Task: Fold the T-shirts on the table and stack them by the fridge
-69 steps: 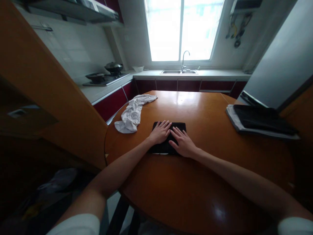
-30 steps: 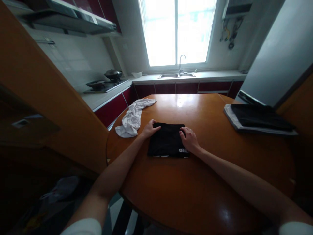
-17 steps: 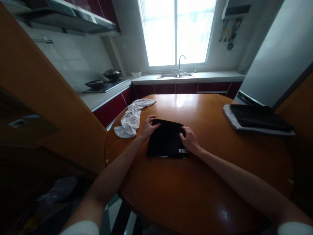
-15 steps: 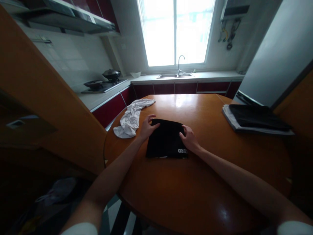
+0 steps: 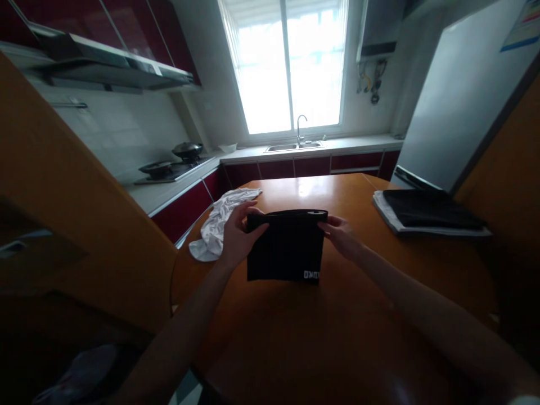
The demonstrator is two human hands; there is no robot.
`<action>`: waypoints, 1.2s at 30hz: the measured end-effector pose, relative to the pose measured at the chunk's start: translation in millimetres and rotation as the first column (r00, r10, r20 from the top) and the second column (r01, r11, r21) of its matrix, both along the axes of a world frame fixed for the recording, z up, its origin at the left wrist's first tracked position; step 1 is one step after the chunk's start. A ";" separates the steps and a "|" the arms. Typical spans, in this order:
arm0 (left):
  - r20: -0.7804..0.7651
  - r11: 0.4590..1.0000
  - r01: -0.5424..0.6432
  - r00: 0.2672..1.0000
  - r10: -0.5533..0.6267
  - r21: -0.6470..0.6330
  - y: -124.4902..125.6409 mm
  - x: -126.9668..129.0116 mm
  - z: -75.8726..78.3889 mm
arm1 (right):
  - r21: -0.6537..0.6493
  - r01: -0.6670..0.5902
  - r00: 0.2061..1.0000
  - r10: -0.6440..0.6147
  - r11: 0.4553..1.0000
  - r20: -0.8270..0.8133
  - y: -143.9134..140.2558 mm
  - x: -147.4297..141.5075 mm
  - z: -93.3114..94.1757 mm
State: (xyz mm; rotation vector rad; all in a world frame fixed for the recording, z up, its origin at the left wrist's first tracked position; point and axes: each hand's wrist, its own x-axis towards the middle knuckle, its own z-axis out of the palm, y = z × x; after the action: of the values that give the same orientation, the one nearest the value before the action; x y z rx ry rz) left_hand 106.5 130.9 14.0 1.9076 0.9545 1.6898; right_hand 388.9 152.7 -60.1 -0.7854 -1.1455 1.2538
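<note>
Between my hands is a folded black garment (image 5: 287,250), a neat rectangle with white lettering at its lower right corner. It is raised upright above the wooden table (image 5: 337,337), its layered top edge facing me. My left hand (image 5: 240,233) pinches the upper left corner, thumb in front and fingers behind. At the upper right corner my right hand (image 5: 341,233) grips it the same way. Just beyond my left hand lies a crumpled white cloth garment (image 5: 215,225) on the table.
A stack of folded black and white clothes (image 5: 430,211) lies at the table's right side. Behind the table run a counter with a sink (image 5: 295,146) and a stove with two pans (image 5: 188,150). A fridge (image 5: 455,95) stands at right.
The folded black garment was lying on the table and is now lifted and tilted upright, held at both top corners. My head view has tipped up slightly.
</note>
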 end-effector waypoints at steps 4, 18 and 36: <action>0.025 0.998 0.022 0.999 -0.024 0.058 11.0 21.9 17.4 | 0.166 0.195 0.974 -0.211 0.967 0.085 -13.0 30.4 33.6; 0.067 0.893 0.437 0.893 -0.445 0.104 64.2 237.8 22.8 | 0.323 0.551 0.781 -0.612 0.770 0.127 -56.9 232.2 71.4; 0.101 0.672 0.607 0.706 -0.701 0.424 123.2 463.5 13.0 | 0.279 0.788 0.505 -0.836 0.548 0.217 -41.9 413.1 122.4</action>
State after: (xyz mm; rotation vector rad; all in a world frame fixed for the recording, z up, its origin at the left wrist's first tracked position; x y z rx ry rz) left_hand 569.9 254.1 27.0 1.8458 -0.1961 1.6384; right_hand 802.0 110.8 62.3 -1.2638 -0.8963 0.2139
